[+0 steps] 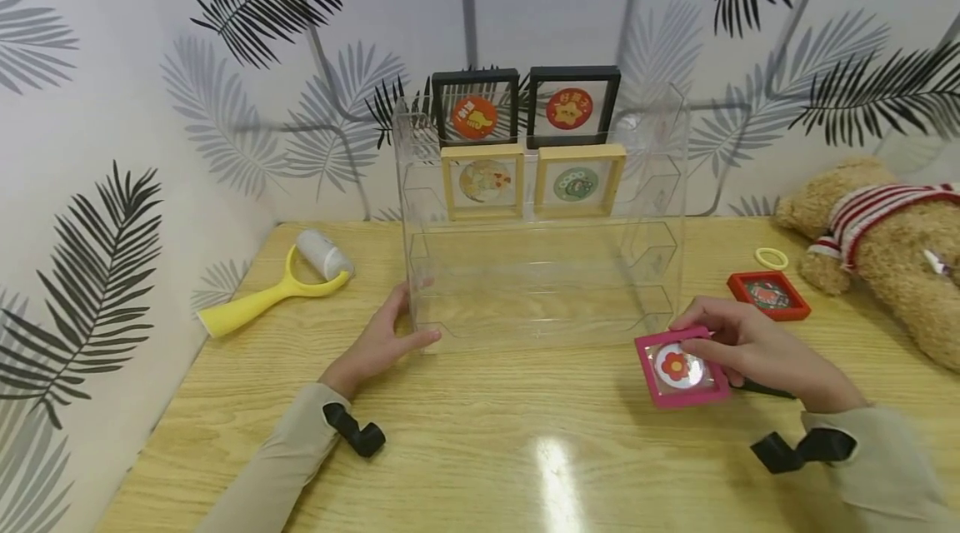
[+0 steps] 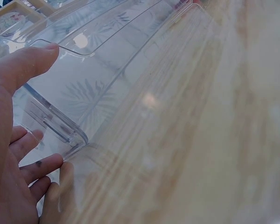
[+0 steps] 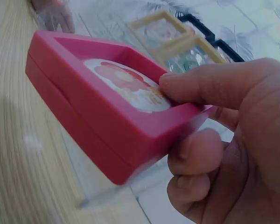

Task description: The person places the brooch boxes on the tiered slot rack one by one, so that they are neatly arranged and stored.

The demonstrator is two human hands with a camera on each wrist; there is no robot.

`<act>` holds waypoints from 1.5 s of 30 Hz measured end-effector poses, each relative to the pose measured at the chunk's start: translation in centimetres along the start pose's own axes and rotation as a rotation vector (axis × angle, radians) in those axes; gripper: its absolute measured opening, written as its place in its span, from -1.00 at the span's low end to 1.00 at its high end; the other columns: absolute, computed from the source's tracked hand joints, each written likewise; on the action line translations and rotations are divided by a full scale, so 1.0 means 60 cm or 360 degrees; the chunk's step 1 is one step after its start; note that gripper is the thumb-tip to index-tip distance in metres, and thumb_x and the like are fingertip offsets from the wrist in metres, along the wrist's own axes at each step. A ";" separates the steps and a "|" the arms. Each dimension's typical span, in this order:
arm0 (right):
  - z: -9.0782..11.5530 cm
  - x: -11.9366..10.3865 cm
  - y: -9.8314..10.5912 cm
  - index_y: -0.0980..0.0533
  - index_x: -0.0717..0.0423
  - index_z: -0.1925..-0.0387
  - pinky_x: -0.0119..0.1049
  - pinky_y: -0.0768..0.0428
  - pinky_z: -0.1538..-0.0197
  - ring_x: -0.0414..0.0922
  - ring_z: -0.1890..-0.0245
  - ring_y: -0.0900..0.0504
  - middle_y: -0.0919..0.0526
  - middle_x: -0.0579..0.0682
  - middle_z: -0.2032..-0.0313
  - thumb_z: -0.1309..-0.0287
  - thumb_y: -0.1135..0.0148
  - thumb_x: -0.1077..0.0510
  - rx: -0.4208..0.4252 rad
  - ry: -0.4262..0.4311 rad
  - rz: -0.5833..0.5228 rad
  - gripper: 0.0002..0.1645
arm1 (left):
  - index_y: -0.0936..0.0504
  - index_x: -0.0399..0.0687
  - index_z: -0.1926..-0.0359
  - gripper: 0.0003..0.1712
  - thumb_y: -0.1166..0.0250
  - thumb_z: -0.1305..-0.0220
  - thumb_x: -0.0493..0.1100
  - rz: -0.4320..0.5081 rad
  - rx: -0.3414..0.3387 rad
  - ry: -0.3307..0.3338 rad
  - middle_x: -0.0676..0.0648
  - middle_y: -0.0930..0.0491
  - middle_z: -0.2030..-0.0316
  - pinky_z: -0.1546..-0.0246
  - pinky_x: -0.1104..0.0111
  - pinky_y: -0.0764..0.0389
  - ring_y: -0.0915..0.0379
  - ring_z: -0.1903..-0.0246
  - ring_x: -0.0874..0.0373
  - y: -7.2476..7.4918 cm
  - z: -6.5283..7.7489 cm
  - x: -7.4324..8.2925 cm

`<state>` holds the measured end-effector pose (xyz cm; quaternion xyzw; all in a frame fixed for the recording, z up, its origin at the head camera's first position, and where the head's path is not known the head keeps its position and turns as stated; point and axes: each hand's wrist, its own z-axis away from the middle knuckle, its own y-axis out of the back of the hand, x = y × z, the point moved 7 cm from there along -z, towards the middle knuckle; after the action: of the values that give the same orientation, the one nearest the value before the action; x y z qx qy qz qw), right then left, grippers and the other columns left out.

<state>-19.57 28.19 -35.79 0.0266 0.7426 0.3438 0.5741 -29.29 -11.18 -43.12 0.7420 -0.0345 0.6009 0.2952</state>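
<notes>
A clear stepped display rack (image 1: 540, 333) stands on the table, with two black frames (image 1: 476, 77) on its top tier and two light yellow frames (image 1: 483, 151) on the tier below. Around its lower left corner my left hand (image 1: 382, 341) holds the rack, thumb in front and fingers along the side. My right hand (image 1: 757, 350) pinches a pink frame (image 1: 682, 397) between thumb and fingers, close to the rack's lower right corner. Inside the pink frame is a round badge (image 3: 126, 84) with a red flower. The frame is tilted, raised off the table.
A red frame (image 1: 791, 313) lies to the right, near a small yellow ring (image 1: 771, 258) and a teddy bear (image 1: 892, 241). Partly hidden under my right hand is a dark flat thing (image 1: 768, 389). A yellow-handled roller (image 1: 262, 297) lies at the left.
</notes>
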 end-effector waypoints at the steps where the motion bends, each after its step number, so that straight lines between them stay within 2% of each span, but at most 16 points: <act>1: -0.006 -0.008 -0.005 -0.49 0.06 0.10 -0.31 -0.43 0.69 -0.19 0.70 -0.44 -0.62 -0.13 0.32 -0.30 -0.12 0.32 0.0002 0.0002 0.0015 -0.81 | -0.09 0.06 -0.45 -0.15 -0.33 -0.23 -0.16 0.0001 0.0001 -0.0001 -0.27 -0.26 -0.34 -0.34 -0.16 -0.05 -0.13 -0.36 -0.18 0.000 0.000 0.000; 7: -0.046 -0.053 -0.029 -0.45 0.10 -0.02 -0.28 -0.51 0.63 -0.16 0.70 -0.47 -0.62 0.04 0.30 -0.31 -0.13 0.28 0.0035 0.0073 0.0059 -0.74 | -0.09 0.02 -0.45 -0.14 -0.33 -0.23 -0.17 -0.0014 0.0012 -0.0027 -0.28 -0.27 -0.33 -0.33 -0.15 -0.06 -0.15 -0.34 -0.18 0.004 0.000 0.001; 11: -0.074 -0.072 -0.043 -0.42 0.12 -0.09 -0.29 -0.59 0.52 -0.15 0.60 -0.56 -0.61 0.16 0.19 -0.33 -0.11 0.27 0.0040 0.0106 0.0063 -0.69 | -0.09 0.04 -0.45 -0.14 -0.34 -0.22 -0.17 -0.0009 0.0019 -0.0025 -0.29 -0.26 -0.33 -0.34 -0.15 -0.05 -0.13 -0.35 -0.18 0.005 0.000 0.002; 18: -0.130 -0.099 -0.062 -0.31 0.19 -0.19 -0.28 -0.66 0.32 -0.17 0.44 -0.64 -0.62 0.21 0.12 -0.36 -0.05 0.29 0.0086 0.0222 0.0157 -0.60 | -0.09 0.04 -0.45 -0.14 -0.34 -0.22 -0.16 -0.0003 0.0012 -0.0014 -0.29 -0.27 -0.33 -0.34 -0.14 -0.06 -0.14 -0.35 -0.18 0.001 0.003 -0.001; 24: -0.181 -0.116 -0.067 -0.24 0.35 -0.15 -0.29 -0.65 0.24 -0.13 0.35 -0.64 -0.59 0.28 0.07 -0.35 -0.01 0.36 0.0244 0.0345 -0.0011 -0.62 | -0.08 -0.03 -0.45 -0.13 -0.33 -0.22 -0.19 -0.0010 0.0035 -0.0024 -0.30 -0.26 -0.34 -0.34 -0.15 -0.05 -0.13 -0.35 -0.19 0.005 0.003 0.002; 32: -0.225 -0.126 -0.065 -0.35 0.33 -0.15 -0.42 -0.60 0.27 -0.10 0.37 -0.60 -0.59 0.24 0.10 -0.31 -0.07 0.35 0.0532 0.0428 0.0005 -0.61 | -0.08 0.04 -0.45 -0.12 -0.35 -0.21 -0.12 -0.0027 0.0014 0.0021 -0.25 -0.25 -0.36 -0.36 -0.14 -0.03 -0.10 -0.37 -0.15 0.004 0.001 0.000; 36: -0.241 -0.120 -0.075 -0.40 0.24 -0.15 -0.42 -0.60 0.28 -0.14 0.40 -0.62 -0.64 0.17 0.17 -0.31 -0.11 0.31 0.0574 0.0380 0.0116 -0.61 | -0.08 0.02 -0.45 -0.12 -0.35 -0.22 -0.12 -0.0028 0.0008 0.0021 -0.25 -0.25 -0.36 -0.36 -0.14 -0.02 -0.10 -0.38 -0.15 0.003 -0.001 -0.001; 40: -0.249 -0.118 -0.091 -0.45 0.18 -0.12 -0.30 -0.63 0.32 -0.11 0.44 -0.63 -0.65 0.11 0.24 -0.29 -0.15 0.28 0.0581 0.0365 0.0237 -0.63 | -0.07 0.01 -0.46 -0.12 -0.34 -0.22 -0.12 -0.0020 0.0001 0.0026 -0.25 -0.24 -0.36 -0.36 -0.15 -0.01 -0.09 -0.38 -0.15 0.003 -0.001 -0.001; 45: -0.254 -0.122 -0.108 -0.47 0.23 -0.12 -0.33 -0.58 0.39 -0.10 0.48 -0.61 -0.63 0.14 0.19 -0.25 -0.19 0.30 0.0613 0.0423 0.0334 -0.61 | -0.05 0.01 -0.46 -0.11 -0.34 -0.22 -0.11 -0.0005 -0.0010 0.0039 -0.25 -0.22 -0.37 -0.36 -0.15 -0.01 -0.08 -0.38 -0.16 0.001 0.000 -0.003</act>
<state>-28.08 12.76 -31.59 0.1670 0.8565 0.2543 0.4171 -29.35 -11.31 -43.25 0.7338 -0.0316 0.6093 0.2988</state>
